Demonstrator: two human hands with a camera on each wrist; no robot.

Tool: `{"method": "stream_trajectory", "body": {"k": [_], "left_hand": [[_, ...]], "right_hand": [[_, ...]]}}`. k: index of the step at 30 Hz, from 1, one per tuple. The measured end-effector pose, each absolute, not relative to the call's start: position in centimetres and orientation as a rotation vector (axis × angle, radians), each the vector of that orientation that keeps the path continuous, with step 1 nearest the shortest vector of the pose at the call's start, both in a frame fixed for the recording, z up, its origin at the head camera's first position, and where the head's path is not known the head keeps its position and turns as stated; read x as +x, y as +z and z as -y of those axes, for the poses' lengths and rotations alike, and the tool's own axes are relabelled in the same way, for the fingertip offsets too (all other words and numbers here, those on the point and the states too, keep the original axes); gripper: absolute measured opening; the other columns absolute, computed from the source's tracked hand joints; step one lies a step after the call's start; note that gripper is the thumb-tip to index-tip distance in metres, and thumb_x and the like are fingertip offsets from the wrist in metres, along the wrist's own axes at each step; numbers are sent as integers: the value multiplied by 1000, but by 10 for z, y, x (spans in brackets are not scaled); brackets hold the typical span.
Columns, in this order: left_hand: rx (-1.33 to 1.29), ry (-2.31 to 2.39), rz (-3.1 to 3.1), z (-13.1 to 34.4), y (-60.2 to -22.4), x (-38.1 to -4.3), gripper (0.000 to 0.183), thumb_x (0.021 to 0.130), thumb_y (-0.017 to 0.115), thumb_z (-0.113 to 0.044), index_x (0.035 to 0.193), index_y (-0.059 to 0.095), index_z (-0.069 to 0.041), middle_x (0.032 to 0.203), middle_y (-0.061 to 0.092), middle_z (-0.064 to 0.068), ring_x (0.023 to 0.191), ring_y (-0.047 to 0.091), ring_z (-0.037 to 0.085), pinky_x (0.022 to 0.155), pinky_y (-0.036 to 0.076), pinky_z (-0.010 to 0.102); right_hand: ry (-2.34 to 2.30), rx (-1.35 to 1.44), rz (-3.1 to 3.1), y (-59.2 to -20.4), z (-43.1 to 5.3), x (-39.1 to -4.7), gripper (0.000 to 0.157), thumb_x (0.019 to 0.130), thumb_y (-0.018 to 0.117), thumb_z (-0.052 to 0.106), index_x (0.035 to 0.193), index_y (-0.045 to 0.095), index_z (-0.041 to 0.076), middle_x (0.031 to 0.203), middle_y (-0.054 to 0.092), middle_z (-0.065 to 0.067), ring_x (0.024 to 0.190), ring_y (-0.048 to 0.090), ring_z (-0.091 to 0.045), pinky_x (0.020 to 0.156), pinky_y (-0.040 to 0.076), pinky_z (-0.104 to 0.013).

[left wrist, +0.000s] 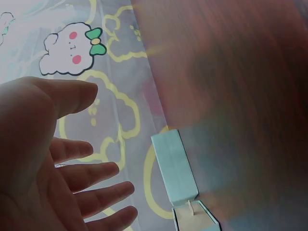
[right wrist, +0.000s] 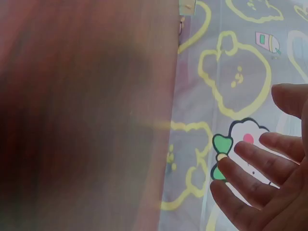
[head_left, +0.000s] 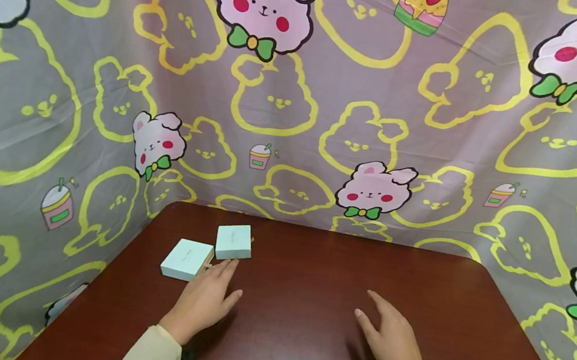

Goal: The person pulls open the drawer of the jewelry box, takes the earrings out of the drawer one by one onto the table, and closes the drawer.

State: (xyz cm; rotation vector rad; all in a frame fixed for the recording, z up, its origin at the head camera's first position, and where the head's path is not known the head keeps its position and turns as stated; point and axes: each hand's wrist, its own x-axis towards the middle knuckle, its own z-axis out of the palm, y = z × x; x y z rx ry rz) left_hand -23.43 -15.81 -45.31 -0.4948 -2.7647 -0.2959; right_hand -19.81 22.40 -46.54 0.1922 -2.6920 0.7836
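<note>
while the surface (head_left: 306, 259) leaves room toward three o'clock, its edge runs near at nine. left grip (head_left: 204, 300) and right grip (head_left: 394, 342) are loosely spread, holding nothing. near box (head_left: 186, 256) and far box (head_left: 234, 238), toward ten and eleven, look light, stiff, dentable; best held by side walls, off the pale tab (left wrist: 191, 207).

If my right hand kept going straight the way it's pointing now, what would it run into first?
Probably the patterned cloth beyond the table. The head view shows no object between it and the right hand, though depth is unclear, so the fingers might brush the tabletop first.
</note>
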Motion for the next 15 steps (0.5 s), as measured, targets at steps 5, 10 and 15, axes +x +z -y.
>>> {"method": "stream_trajectory", "body": {"k": [5,10,15], "left_hand": [[-534,-253,2750,160,-454,-244,65,91,67,-36,139,49,3,131,55,22,121,53,36,101,37,53],[-524,-276,2754,164,-453,-254,63,91,67,-36,137,51,4,130,56,22,119,55,37,93,44,52],[-489,-304,2756,172,-448,-266,61,91,67,-34,136,51,4,130,57,22,117,56,37,90,46,51]], "right_hand": [[848,177,2720,-467,-217,-205,62,95,56,52,139,51,8,128,60,-15,117,56,-36,93,41,-57],[992,160,2731,-471,-207,-209,56,95,61,44,138,51,10,125,63,-11,108,62,-30,88,48,-49],[1126,165,2711,-473,-192,-216,49,95,64,36,136,53,13,122,64,-8,104,64,-25,86,50,-45]]}}
